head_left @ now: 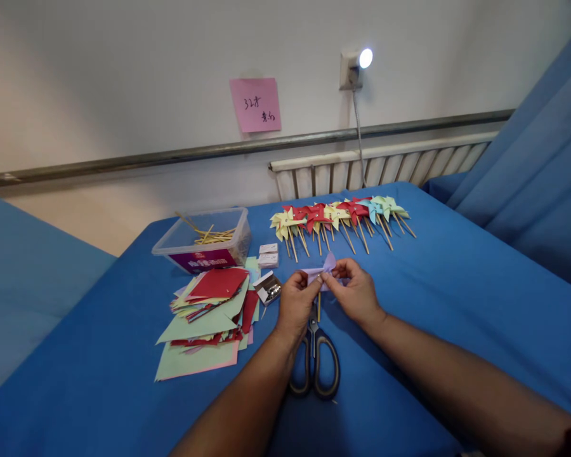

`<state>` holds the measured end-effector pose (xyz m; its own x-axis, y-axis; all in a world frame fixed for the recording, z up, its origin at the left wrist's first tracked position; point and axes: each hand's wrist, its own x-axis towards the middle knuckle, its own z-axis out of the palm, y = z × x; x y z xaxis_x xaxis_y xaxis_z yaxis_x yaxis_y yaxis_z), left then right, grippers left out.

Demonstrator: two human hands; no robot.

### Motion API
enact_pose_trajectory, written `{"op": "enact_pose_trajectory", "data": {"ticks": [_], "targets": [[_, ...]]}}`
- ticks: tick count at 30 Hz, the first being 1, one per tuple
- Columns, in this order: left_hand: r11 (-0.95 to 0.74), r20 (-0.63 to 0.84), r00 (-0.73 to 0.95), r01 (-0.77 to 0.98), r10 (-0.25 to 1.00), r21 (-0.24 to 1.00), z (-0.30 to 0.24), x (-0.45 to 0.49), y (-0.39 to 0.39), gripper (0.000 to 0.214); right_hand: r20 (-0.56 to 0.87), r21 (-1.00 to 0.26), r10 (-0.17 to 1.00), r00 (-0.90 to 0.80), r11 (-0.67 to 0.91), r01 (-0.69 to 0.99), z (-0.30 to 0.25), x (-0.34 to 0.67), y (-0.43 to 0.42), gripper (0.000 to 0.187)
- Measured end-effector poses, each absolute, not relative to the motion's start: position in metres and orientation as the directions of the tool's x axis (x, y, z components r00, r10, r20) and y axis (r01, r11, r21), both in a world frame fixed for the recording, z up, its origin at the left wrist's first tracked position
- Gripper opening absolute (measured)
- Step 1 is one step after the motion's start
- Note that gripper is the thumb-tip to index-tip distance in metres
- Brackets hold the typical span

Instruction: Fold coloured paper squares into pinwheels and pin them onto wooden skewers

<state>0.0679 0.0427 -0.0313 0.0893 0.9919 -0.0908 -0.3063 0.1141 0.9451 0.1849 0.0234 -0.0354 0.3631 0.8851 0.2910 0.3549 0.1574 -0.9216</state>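
Between my two hands is a purple paper pinwheel (330, 262), with a thin wooden stick (319, 307) pointing down below it. My left hand (295, 301) pinches its left side, the thumb near the centre. On the other side, my right hand (356, 293) has thumb and fingers closed on the folded paper. Black-handled scissors (316, 362) lie just below the hands, their blades partly hidden by the left hand and stick. Left of my left hand sits a small opened box (268, 289) of shiny metal pins.
A clear plastic tub (240, 238) holds wooden sticks (212, 236). In front of it lies a stack of coloured paper (209, 311). Two small white boxes (268, 255) stand beside it. Finished pinwheels (316, 216) line the back of the blue-covered table (457, 304), near a radiator (385, 166).
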Motion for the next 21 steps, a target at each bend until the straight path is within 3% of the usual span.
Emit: {"op": "enact_pose_trajectory", "data": {"ticks": [8, 15, 21], "targets": [[0.13, -0.108, 0.088, -0.303, 0.99, 0.944, -0.029, 0.068, 0.041, 0.03, 0.325, -0.905, 0.881, 0.344, 0.184, 0.383, -0.036, 0.185, 0.023, 0.017], [0.157, -0.13, 0.098, -0.37, 0.987, 0.916, -0.028, 0.061, 0.044, 0.027, 0.296, -0.949, 0.889, 0.348, 0.232, 0.215, -0.035, 0.183, 0.023, 0.033], [0.259, -0.214, 0.153, -0.415, 0.965, 0.872, -0.021, 0.056, 0.047, 0.028, 0.367, -0.914, 0.925, 0.096, 0.34, 0.22, -0.026, 0.204, 0.029, 0.028]]}}
